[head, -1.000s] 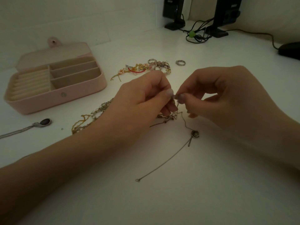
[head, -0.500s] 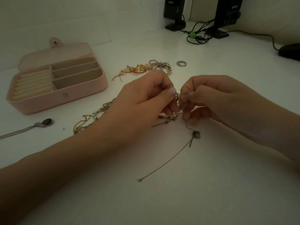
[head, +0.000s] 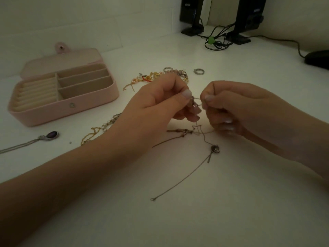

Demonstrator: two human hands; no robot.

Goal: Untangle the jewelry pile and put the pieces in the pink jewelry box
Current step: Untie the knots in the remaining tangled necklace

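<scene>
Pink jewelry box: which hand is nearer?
Left. The left hand pinches the tangled chain just right of the pink jewelry box; the right hand pinches it farther right, beyond the left.

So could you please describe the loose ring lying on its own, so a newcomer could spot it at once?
Start at the open pink jewelry box on the left of the white table and look right, past the colourful jewelry pile. Just beyond the pile's right end lies the silver ring, alone on bare table and touching no other piece.
</scene>
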